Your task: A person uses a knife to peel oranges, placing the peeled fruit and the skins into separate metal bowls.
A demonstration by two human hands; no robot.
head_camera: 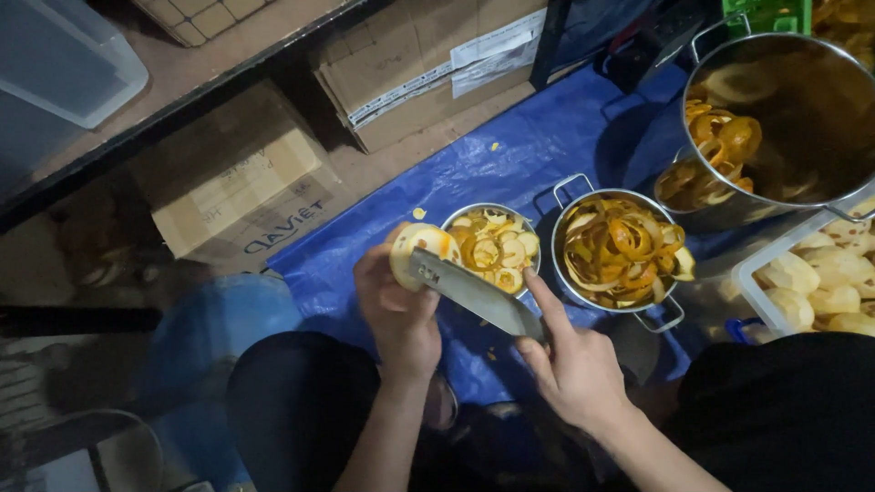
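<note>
My left hand [396, 305] grips a partly peeled orange fruit [415, 246], pale where the skin is gone. My right hand [570, 360] holds a broad steel knife [474, 292], index finger laid along its spine, and the blade's tip rests against the fruit. Just beyond the fruit sits a small metal bowl [456, 219] filled with cut ends and bits of peel. To its right stands a steel pot [574, 282] with two handles, full of curled orange peel strips.
A large steel pot [784, 196] with more peels stands at the back right. A clear tub [747, 292] of peeled pale fruit is at the right edge. Everything sits on a blue tarp [510, 155]. Cardboard boxes [246, 191] line the back. My dark-clad knees are below.
</note>
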